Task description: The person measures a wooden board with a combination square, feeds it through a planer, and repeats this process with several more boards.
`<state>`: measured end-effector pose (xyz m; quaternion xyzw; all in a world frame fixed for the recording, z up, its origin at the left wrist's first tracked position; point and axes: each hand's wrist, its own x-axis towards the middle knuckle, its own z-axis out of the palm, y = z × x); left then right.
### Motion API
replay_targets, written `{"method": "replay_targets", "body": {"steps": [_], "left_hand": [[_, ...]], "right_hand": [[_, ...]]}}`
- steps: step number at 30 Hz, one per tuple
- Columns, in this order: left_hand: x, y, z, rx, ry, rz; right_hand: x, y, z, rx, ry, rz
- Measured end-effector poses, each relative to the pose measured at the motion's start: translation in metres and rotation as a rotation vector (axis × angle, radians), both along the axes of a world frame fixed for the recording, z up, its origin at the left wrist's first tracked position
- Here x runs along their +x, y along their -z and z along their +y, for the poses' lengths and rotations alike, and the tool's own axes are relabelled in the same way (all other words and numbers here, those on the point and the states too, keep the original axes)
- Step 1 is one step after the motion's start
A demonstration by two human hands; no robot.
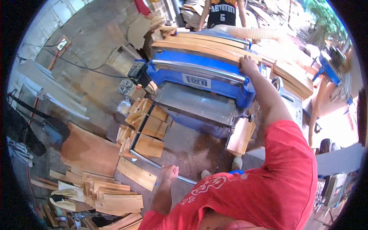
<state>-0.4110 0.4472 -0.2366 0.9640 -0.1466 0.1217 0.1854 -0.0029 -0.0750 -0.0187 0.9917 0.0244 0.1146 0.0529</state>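
Note:
A blue thickness planer [226, 92] marked "torq" stands in front of me, with a steel table [195, 102] below its head. Long wooden boards [199, 48] lie across its top. My right hand [248, 64] reaches up to the right end of these boards, its fingers curled over the nearest one. My left hand [169, 172] is low in front of me, closed around the metal bar [147, 160] of the frame that extends from the planer toward me.
Stacked boards [119, 203] lie at lower left, more short boards [149, 128] beside the frame. Another board stack [293, 78] sits right of the planer. A person [222, 15] stands behind it, near a ribbed hose [253, 33]. Cables [92, 69] cross the floor at left.

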Motion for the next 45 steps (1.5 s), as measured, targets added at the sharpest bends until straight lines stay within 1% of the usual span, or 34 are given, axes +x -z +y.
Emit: {"method": "replay_targets", "body": {"steps": [1,2,4,5,7,9,11,15,19,21,24,25,26,27,29,30,31,32,34,35,36,37,38,39,40,42,44,45], "left_hand": [[0.000,-0.001,-0.001,-0.005,-0.003,0.010],[-0.002,-0.002,-0.002,-0.011,-0.009,0.023],[-0.002,-0.004,-0.003,0.012,-0.031,0.038],[-0.003,-0.004,-0.003,0.027,-0.030,0.063],[-0.004,-0.004,-0.003,0.062,-0.056,0.080],[-0.004,-0.008,-0.006,0.095,-0.076,0.097],[-0.005,-0.015,-0.010,0.135,-0.123,0.203],[-0.006,-0.011,-0.010,0.083,-0.131,0.171],[-0.004,-0.010,-0.009,0.103,-0.135,0.179],[-0.008,-0.005,-0.008,0.114,-0.139,0.191],[-0.005,-0.001,-0.006,0.080,-0.140,0.143],[-0.005,-0.004,-0.006,0.064,-0.134,0.168],[-0.005,-0.008,-0.006,0.050,-0.130,0.192],[-0.004,-0.012,-0.009,0.046,-0.135,0.187],[-0.002,-0.020,-0.014,0.080,-0.180,0.289],[0.000,-0.020,-0.020,0.073,-0.188,0.293],[0.007,-0.019,-0.028,-0.127,-0.346,0.421],[0.019,-0.021,-0.039,-0.332,-0.500,0.544],[0.056,-0.036,-0.082,-0.790,-0.311,0.395],[0.081,-0.045,-0.108,-0.788,-0.232,0.433],[0.108,-0.057,-0.140,-1.057,-0.083,0.427],[0.136,-0.075,-0.173,-1.061,0.002,0.407],[0.159,-0.103,-0.204,-1.382,0.161,0.415],[0.184,-0.139,-0.228,-1.387,0.224,0.481],[0.195,-0.176,-0.253,-1.544,0.252,0.451],[0.229,-0.219,-0.286,-1.964,0.143,0.637],[0.265,-0.219,-0.289,-2.165,0.193,0.740],[0.268,-0.221,-0.280,-2.229,0.106,0.778]], "right_hand": [[-0.002,-0.005,0.000,-0.049,-0.025,0.024],[0.002,0.001,-0.007,-0.044,-0.046,0.018],[0.015,0.014,-0.015,-0.120,-0.114,-0.037],[0.015,0.012,-0.011,-0.114,-0.133,-0.044],[0.014,0.008,-0.007,-0.190,-0.105,0.008],[0.015,0.008,-0.003,-0.204,-0.108,0.005],[0.010,0.015,-0.008,-0.257,-0.120,-0.034],[0.005,0.014,-0.013,-0.330,-0.141,0.043],[0.003,0.008,-0.017,-0.393,-0.151,0.060],[-0.005,0.008,-0.032,-0.514,-0.197,0.044],[-0.006,0.011,-0.043,-0.473,-0.231,0.054],[-0.006,0.017,-0.045,-0.514,-0.251,-0.049],[-0.004,0.018,-0.049,-0.553,-0.278,-0.043],[-0.004,0.013,-0.050,-0.513,-0.292,-0.061],[-0.006,0.003,-0.054,-0.472,-0.316,-0.077],[-0.011,-0.011,-0.054,-0.374,-0.362,-0.088],[-0.018,-0.029,-0.052,-0.277,-0.407,-0.098],[-0.032,-0.058,-0.044,-0.286,-0.414,-0.099],[-0.068,-0.121,-0.024,0.106,-0.310,0.273],[-0.074,-0.136,-0.026,0.207,-0.397,0.323],[-0.087,-0.152,-0.027,0.197,-0.400,0.321],[-0.108,-0.165,-0.026,0.559,-0.340,0.544],[-0.131,-0.174,-0.024,0.922,-0.264,0.760],[-0.153,-0.179,-0.021,1.062,-0.228,0.778],[-0.176,-0.177,-0.018,1.203,-0.189,0.794],[-0.215,-0.146,-0.013,1.482,-0.213,0.887],[-0.260,-0.071,-0.001,1.024,-0.459,0.661],[-0.298,-0.070,0.033,1.857,-0.278,0.946]]}}
